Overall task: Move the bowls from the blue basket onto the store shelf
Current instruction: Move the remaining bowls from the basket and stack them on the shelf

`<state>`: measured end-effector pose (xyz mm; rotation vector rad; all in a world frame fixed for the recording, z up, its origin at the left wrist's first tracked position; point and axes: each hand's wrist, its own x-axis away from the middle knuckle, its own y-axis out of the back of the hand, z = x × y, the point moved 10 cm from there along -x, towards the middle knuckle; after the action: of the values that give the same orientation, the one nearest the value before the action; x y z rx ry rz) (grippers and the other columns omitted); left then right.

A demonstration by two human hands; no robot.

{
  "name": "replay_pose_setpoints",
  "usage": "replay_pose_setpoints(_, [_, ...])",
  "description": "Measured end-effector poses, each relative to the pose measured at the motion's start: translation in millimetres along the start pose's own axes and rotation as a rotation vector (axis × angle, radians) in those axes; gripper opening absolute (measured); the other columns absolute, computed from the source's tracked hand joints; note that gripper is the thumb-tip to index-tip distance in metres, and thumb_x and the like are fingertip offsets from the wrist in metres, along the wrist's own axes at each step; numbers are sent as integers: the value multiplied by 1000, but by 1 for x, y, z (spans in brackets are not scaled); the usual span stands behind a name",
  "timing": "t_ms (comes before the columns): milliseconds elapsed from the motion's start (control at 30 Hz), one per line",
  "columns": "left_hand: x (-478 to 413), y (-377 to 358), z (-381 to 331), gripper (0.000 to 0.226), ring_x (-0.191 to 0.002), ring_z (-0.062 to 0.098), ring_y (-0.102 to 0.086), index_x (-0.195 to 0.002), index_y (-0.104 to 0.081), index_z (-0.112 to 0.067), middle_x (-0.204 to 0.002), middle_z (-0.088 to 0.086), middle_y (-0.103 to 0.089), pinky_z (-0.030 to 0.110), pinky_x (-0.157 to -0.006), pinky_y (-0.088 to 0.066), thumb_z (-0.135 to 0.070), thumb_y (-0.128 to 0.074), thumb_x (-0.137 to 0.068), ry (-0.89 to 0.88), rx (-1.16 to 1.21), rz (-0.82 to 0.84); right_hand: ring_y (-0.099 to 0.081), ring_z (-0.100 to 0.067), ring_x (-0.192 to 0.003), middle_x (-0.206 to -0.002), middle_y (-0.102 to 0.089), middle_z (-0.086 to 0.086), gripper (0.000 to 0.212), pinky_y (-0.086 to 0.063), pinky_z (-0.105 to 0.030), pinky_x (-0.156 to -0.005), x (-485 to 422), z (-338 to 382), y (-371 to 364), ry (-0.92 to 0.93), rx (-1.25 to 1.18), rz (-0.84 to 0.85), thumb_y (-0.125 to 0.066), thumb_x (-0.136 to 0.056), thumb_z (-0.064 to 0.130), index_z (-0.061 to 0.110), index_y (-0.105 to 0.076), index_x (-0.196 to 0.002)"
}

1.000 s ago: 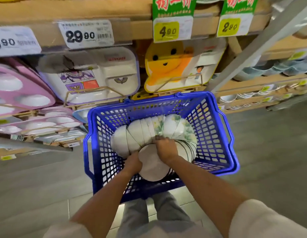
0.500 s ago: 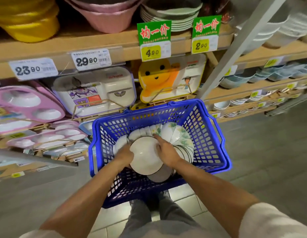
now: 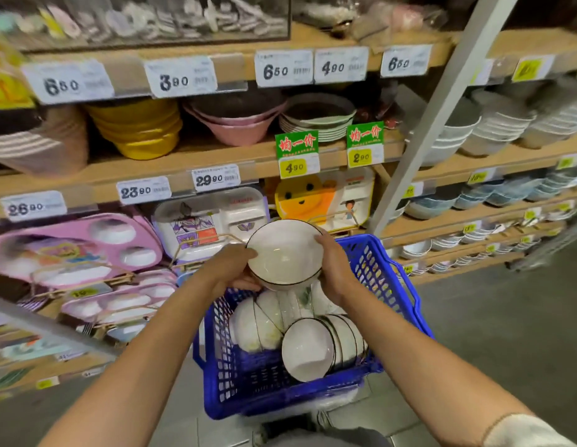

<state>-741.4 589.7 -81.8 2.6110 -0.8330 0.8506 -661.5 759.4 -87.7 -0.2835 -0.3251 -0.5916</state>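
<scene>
Nested bowls are held above the blue basket — gripped from opposite sides by left hand and right hand, fingers clamped on the rims so the pair is steadied for the shelf.

White black-rimmed bowls, blue basket

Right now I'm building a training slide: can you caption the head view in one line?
Left hand and right hand hold stacked white bowls above the blue basket, facing the store shelf.
</scene>
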Motion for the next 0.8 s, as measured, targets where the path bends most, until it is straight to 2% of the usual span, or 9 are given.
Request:
replay_pose_setpoints(67, [15,2,-28,19,-63,26,-71,-113,-55,-11,-75,13,-71,33,-54,-60,-22,-48,-99,-99,-18,-16,-61,-27,-101,-114,-65,-4,27,-51,-33,-68,7,24,-4,-4,-85,-2,-38,-95,26,31,-64,-103])
replay_pose_setpoints(167, [35,-2,-61,28,-79,24,-67,-123,-51,-16,-95,10,-67,32,-56,-59,-32,-44,-100,-205,12,-67,-62,-30,-100,-112,-67,-7,26,-50,-38,-73,19,64,-6,42,-171,-12,-39,-96,24,21,-61,-109])
replay_pose_setpoints(267, [54,-11,-87,31,-85,15,-61,-125,-50,-19,-108,3,-62,29,-63,-55,-35,-40,-100,-305,190,-138,-62,-27,-90,-102,-66,-6,21,-51,-36,-64,34,98,-7,60,-233,-57,-40,-97,24,18,-57,-108])
replay_pose_setpoints(333, [68,-19,-107,26,-85,10,-56,-119,-51,-22,-109,-1,-60,26,-64,-47,-33,-39,-99,-406,327,-158,-61,-27,-91,-105,-65,-7,20,-52,-38,-67,44,118,-7,66,-277,-70,-42,-96,24,18,-56,-108])
replay_pose_setpoints(467, [90,-32,-139,26,-101,23,-60,-112,-59,-19,-118,7,-65,32,-72,-45,-30,-45,-93,-493,536,-142,-61,-28,-92,-100,-66,-6,15,-51,-48,-79,66,148,0,99,-310,-78,-43,-95,23,21,-57,-97])
replay_pose_setpoints(567, [103,-52,-160,24,-98,25,-63,-104,-64,-16,-107,8,-70,35,-78,-48,-21,-45,-91,-553,618,-58,-62,-30,-97,-109,-67,-9,23,-51,-49,-82,81,164,18,115,-319,-117,-46,-94,26,17,-59,-111])
replay_pose_setpoints(633, [112,-68,-171,23,-81,18,-66,-93,-65,-18,-86,0,-73,28,-66,-51,-17,-42,-89,-583,649,-29,-63,-31,-102,-114,-68,-9,29,-51,-48,-85,90,175,30,151,-312,-132,-46,-94,30,18,-59,-118])
replay_pose_setpoints(700, [121,-83,-177,21,-66,14,-66,-86,-63,-18,-69,-5,-72,23,-53,-50,-16,-42,-88,-573,692,-47,-65,-27,-100,-107,-72,-6,29,-52,-40,-80,98,184,44,210,-310,-143,-47,-93,33,18,-65,-110])
replay_pose_setpoints(800, [131,-120,-186,19,-62,16,-64,-83,-60,-18,-63,-5,-71,23,-52,-49,-17,-42,-88,-558,693,-27,-69,-18,-82,-82,-75,2,27,-52,-26,-61,111,197,75,298,-368,-149,-46,-92,32,21,-70,-85])
